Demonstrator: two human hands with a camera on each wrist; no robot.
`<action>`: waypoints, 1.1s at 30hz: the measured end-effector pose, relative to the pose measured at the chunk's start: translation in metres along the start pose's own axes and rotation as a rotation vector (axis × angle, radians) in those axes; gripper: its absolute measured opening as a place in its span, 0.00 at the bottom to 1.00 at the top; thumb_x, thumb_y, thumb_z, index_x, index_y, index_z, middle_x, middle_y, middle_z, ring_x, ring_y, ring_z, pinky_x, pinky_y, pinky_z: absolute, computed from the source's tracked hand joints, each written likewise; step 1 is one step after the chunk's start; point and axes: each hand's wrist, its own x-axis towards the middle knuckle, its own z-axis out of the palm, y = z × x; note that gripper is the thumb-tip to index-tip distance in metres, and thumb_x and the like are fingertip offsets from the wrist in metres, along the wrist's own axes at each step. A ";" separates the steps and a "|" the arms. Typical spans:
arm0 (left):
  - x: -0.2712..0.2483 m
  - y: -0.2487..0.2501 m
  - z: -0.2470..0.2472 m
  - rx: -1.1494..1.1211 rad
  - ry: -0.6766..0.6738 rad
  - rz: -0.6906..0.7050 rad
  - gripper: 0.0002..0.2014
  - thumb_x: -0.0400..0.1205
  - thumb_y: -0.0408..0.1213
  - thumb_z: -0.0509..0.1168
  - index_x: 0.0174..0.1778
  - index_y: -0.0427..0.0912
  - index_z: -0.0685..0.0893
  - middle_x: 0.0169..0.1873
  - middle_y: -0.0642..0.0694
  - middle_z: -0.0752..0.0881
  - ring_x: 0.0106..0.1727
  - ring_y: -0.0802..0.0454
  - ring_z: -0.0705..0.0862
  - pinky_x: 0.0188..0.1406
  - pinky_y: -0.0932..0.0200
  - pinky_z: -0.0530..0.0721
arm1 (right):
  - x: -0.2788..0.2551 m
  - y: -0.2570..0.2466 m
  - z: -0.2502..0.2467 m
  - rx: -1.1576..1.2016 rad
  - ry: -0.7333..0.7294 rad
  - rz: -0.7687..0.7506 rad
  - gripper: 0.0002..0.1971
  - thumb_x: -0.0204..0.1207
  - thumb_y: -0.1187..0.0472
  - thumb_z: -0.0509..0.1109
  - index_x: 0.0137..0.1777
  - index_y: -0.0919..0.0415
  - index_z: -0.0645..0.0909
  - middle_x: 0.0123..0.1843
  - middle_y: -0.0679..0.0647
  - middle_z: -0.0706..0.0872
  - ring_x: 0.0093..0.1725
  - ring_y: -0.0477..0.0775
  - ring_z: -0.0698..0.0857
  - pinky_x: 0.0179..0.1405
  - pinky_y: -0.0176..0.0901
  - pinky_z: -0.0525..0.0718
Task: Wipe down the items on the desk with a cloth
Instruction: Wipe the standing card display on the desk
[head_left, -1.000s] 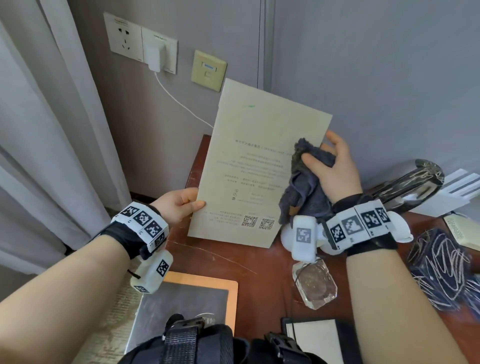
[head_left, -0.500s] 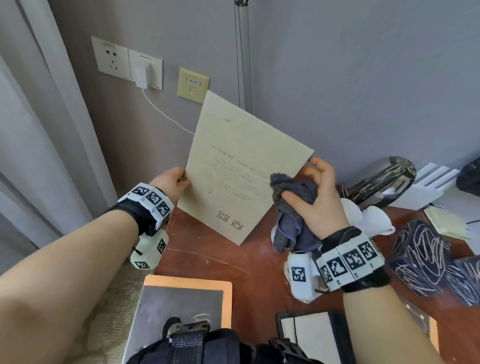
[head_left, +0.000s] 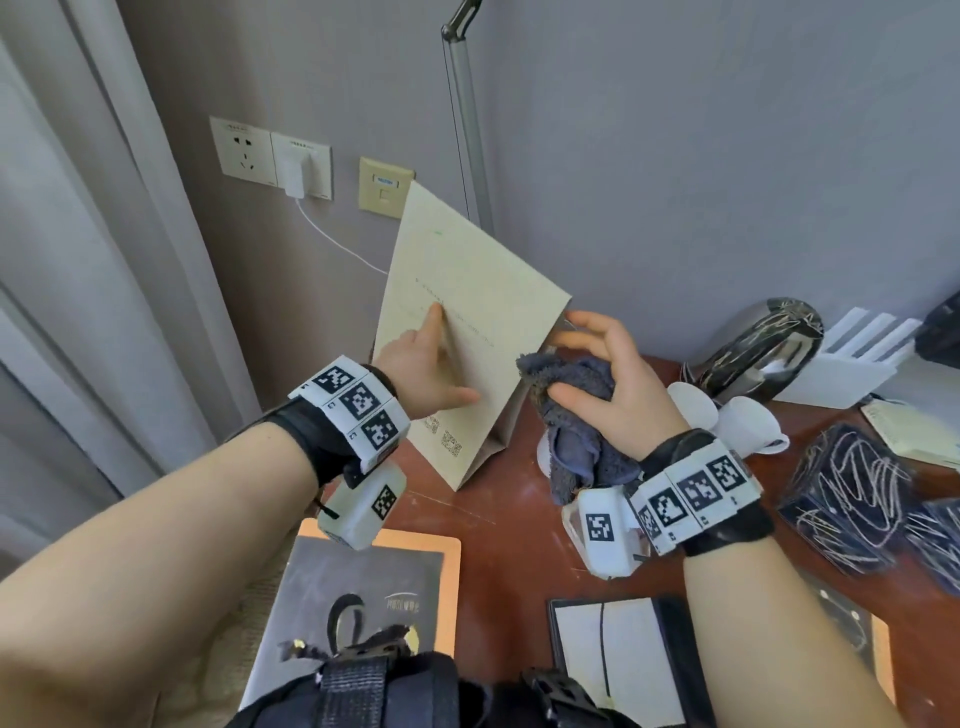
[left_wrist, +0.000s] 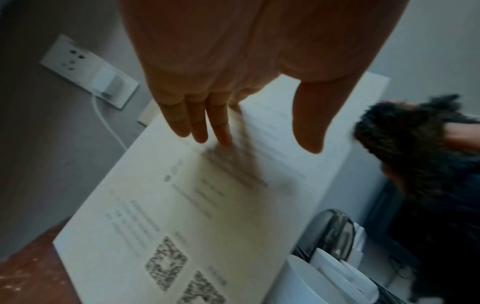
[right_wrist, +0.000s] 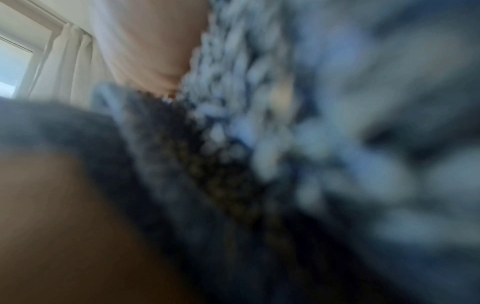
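Note:
A beige printed card (head_left: 467, 291) stands tilted on its lower corner at the back left of the red-brown desk (head_left: 519, 545). My left hand (head_left: 441, 364) lies on its face with straight fingers and grips nothing; the left wrist view shows those fingers (left_wrist: 197, 123) touching the card (left_wrist: 182, 205). My right hand (head_left: 613, 374) grips a bunched grey cloth (head_left: 571, 415) just right of the card's right edge, with its upper fingers stretched toward that edge. The cloth (right_wrist: 259, 144) fills the blurred right wrist view.
Behind my right hand are white cups (head_left: 748, 421), a shiny chrome vessel (head_left: 763, 348) and a white router (head_left: 857, 364). Dark patterned boxes (head_left: 852, 493) sit at the right. A grey, orange-edged book (head_left: 363, 587) and a black notebook (head_left: 613, 660) lie near me. A lamp pole (head_left: 462, 104) and a plugged-in charger (head_left: 296, 171) are behind.
The card has swung from being held up to standing on the desk. My left hand left its edge and now lies flat on its face. The cloth came off the card's face.

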 end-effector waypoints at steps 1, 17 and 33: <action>-0.003 0.005 0.004 0.007 -0.018 -0.003 0.57 0.72 0.53 0.72 0.81 0.46 0.33 0.72 0.39 0.69 0.72 0.40 0.69 0.72 0.48 0.69 | -0.003 0.000 -0.001 0.013 -0.014 -0.021 0.31 0.72 0.68 0.74 0.69 0.47 0.64 0.61 0.33 0.76 0.60 0.23 0.75 0.59 0.16 0.66; 0.011 0.001 -0.023 0.148 0.120 -0.027 0.20 0.80 0.31 0.63 0.69 0.43 0.74 0.59 0.42 0.82 0.61 0.44 0.79 0.53 0.57 0.72 | -0.011 0.024 -0.011 -0.088 -0.002 -0.069 0.17 0.76 0.64 0.71 0.61 0.47 0.77 0.60 0.43 0.80 0.58 0.29 0.73 0.58 0.13 0.63; 0.015 -0.042 -0.046 -0.420 0.264 0.020 0.12 0.76 0.32 0.70 0.35 0.46 0.72 0.33 0.47 0.82 0.37 0.47 0.82 0.49 0.49 0.81 | 0.022 0.024 0.017 -0.220 0.092 -0.017 0.15 0.75 0.61 0.71 0.62 0.53 0.79 0.64 0.47 0.77 0.62 0.39 0.73 0.60 0.30 0.67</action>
